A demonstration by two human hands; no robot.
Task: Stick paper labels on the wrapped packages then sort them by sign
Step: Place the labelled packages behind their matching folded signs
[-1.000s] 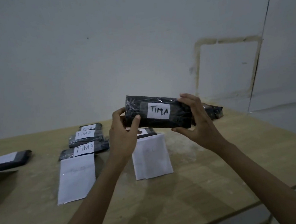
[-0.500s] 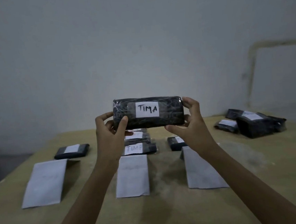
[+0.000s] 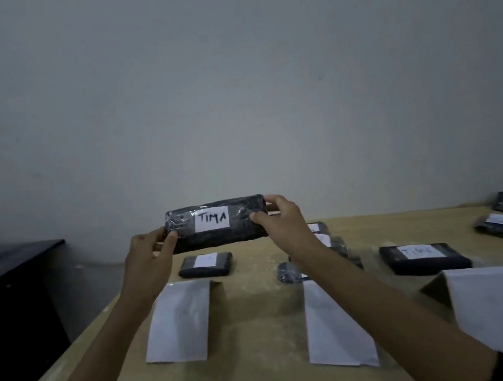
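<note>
Both hands up; the left hand (image 3: 150, 255) pinches one end of the black wrapped package (image 3: 216, 223), the right hand (image 3: 281, 221) clamps fingers and thumb on the other; it's held in the air above the wooden table (image 3: 254, 297), white label (image 3: 212, 218) reading what looks like "TIMA"; white paper sheets (image 3: 179, 320) lie below; more labelled packages (image 3: 424, 258) rest beyond.
</note>
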